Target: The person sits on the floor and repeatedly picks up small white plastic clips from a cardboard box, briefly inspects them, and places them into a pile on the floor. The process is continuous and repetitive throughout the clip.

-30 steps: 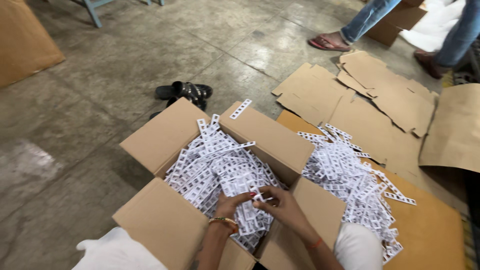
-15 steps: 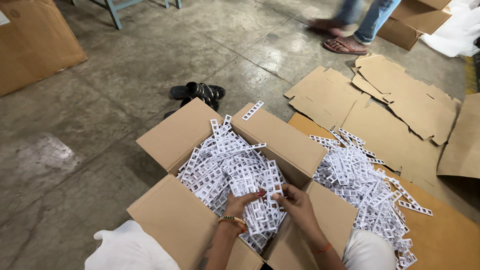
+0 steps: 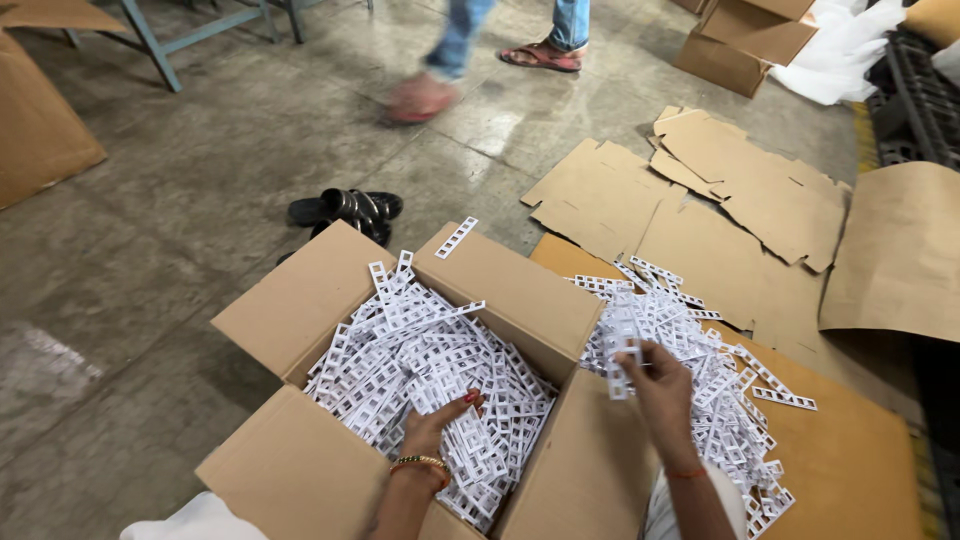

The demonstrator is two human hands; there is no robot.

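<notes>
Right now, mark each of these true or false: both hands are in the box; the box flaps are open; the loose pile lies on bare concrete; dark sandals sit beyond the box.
1. Both hands are in the box. False: the left hand rests on the white plastic strips in the cardboard box; the right hand holds a strip over the loose pile beside it.
2. The box flaps are open. True.
3. The loose pile lies on bare concrete. False: it lies on a flat cardboard sheet.
4. Dark sandals sit beyond the box. True.
</notes>
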